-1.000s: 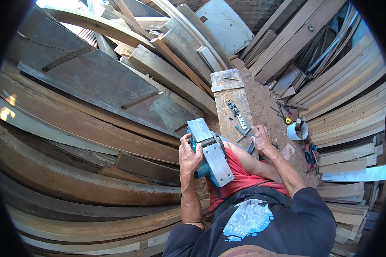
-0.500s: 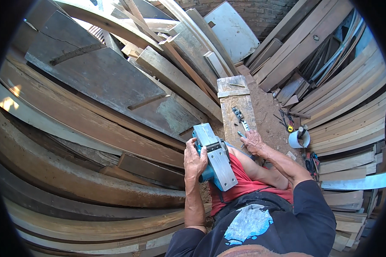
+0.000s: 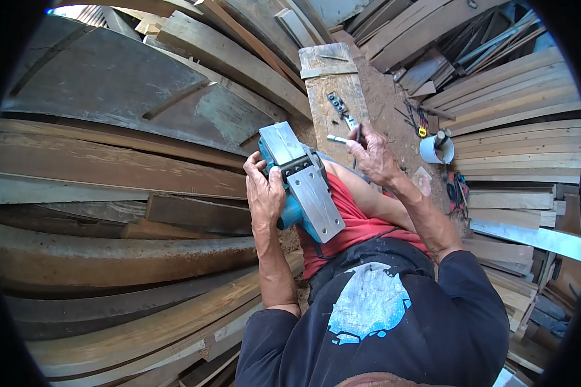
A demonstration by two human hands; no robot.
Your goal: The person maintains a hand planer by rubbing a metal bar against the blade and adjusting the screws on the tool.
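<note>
A teal electric planer point(image 3: 313, 201) lies upside down over my lap, its grey metal sole and dark cutter slot facing up. My left hand point(image 3: 266, 195) grips its far left side, thumb on the edge of the sole. In my right hand point(image 3: 376, 158) is a small metal wrench point(image 3: 337, 138), its pale cylindrical end pointing left; the fingers hide part of it. Just beyond lies a narrow wooden board point(image 3: 324, 97), on which rests a dark metal piece with several round holes point(image 3: 335, 101). A flat, shiny strip point(image 3: 350, 121) lies beside that piece.
To the right stand a white bucket point(image 3: 426, 151) with tools in it, a yellow tape measure point(image 3: 423, 131) and a red-and-black tool point(image 3: 457, 193). Stacked planks point(image 3: 510, 138) line the right; long boards point(image 3: 110, 161) and a slotted slab point(image 3: 129, 84) fill the left.
My right hand has lifted off the board, and the wrench now points left toward the planer. My left hand keeps its grip on the planer. The view has tilted down.
</note>
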